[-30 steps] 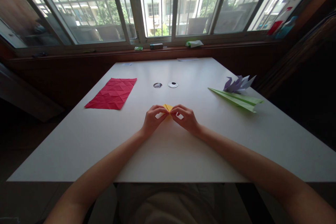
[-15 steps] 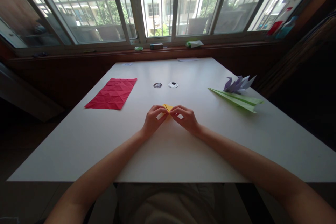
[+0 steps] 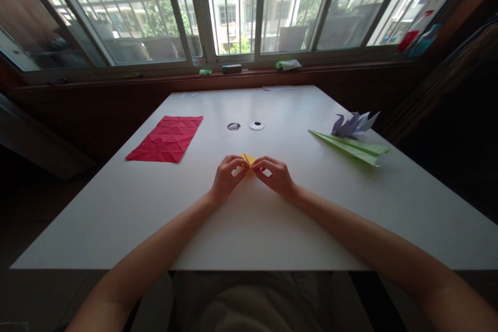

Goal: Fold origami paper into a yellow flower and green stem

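Observation:
A small piece of folded yellow paper is between my hands, above the middle of the white table. My left hand pinches its left side between thumb and fingers. From the right, my right hand pinches it in the same way, the two sets of fingertips almost touching. A dark slit or crease runs along the visible top of the paper. My fingers hide its lower part.
A creased red paper sheet lies to the left. On the right are a green paper plane and a purple folded paper figure. Two round inserts, one silvery and one with a dark hole, sit beyond my hands. A barred window stands behind.
Both hands keep their pinch on the yellow paper, with only a very slight shift of the fingers. Everything else on the table stays where it was.

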Demonstrator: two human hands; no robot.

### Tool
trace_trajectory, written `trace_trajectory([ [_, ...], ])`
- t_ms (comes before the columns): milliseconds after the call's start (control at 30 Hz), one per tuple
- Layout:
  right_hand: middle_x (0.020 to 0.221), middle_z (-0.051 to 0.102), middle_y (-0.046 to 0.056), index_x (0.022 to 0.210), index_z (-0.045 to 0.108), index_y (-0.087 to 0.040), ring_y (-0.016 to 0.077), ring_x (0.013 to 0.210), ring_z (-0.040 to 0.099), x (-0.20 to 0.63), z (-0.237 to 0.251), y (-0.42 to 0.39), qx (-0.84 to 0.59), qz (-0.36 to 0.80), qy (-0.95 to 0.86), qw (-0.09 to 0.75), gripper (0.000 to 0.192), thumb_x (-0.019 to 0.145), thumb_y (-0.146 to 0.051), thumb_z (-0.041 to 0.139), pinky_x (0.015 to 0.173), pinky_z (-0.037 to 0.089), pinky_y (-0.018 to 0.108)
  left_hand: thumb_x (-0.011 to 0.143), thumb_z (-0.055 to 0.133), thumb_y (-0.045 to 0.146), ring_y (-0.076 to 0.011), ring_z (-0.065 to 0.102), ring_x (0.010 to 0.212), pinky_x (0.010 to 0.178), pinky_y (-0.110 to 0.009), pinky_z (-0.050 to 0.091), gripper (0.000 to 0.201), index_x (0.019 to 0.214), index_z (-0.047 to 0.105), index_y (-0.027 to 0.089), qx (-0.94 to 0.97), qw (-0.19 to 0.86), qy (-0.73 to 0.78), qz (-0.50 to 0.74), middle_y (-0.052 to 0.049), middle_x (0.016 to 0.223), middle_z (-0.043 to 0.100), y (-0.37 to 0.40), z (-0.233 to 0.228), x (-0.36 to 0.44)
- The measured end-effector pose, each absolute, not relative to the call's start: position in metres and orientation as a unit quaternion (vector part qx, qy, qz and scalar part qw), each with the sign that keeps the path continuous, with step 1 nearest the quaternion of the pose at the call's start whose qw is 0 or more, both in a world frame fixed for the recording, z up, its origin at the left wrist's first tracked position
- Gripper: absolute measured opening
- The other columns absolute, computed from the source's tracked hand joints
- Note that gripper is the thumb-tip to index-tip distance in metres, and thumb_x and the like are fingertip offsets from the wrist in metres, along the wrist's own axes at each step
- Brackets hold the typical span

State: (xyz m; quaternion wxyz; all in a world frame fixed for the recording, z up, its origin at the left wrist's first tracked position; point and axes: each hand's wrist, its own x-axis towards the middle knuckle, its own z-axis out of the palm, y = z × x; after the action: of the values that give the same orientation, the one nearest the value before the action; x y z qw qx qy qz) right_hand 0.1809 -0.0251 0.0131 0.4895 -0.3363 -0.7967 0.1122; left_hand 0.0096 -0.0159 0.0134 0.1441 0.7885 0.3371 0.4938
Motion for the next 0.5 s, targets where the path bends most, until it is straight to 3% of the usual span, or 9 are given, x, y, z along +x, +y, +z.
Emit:
trace_trajectory([
  [500,0.081,0.062,0.002,0.077,0.059,-0.02,0.0112,0.068,0.057,0.1801,0.0137,-0.026,-0.347,0.108,-0.795,0.485,0.008,0.077,-0.016,0.052,0.06,0.046,0.023,0.075,0.056,0.018,-0.0138,0.054,0.082,0.068,-0.027,0.047,0.007,0.079,0.06,0.021,0.792,0.152,0.338,0.486,-0.003,0.084,0.059,-0.016,0.0132,0.0098],
])
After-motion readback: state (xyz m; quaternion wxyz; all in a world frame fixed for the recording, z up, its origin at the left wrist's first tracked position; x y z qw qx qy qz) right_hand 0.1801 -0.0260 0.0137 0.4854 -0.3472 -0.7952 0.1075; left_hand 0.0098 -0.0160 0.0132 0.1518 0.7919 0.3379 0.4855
